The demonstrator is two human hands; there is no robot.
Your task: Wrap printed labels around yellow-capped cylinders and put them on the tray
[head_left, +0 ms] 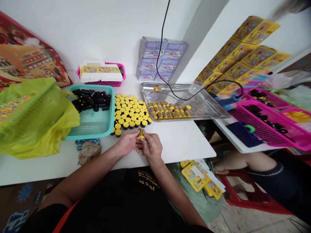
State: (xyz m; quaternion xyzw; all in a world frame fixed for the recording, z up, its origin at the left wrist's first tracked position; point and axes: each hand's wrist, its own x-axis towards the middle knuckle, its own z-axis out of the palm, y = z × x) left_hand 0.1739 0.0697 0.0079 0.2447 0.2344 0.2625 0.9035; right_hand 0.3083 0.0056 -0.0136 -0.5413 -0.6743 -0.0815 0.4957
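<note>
Close to the table's front edge, my left hand (128,143) and my right hand (153,148) are closed together on one small yellow-capped canister (141,133) with a printed wrap. Their fingertips pinch it from both sides. Beneath the hands lies a small printed piece, perhaps labels, mostly hidden. Just beyond stand many black canisters with yellow lids (130,111), packed closely together. To their right, a metal tray (209,111) holds rows of wrapped yellow canisters (167,110).
A teal basket (97,134) of black tubes stands left, beside a yellow-green bag (48,129) and crumpled cloth (89,152). A black cable (157,61) hangs over the tray. Purple boxes (157,58) stack behind; pink baskets (267,131) and another person's leg (255,165) are right.
</note>
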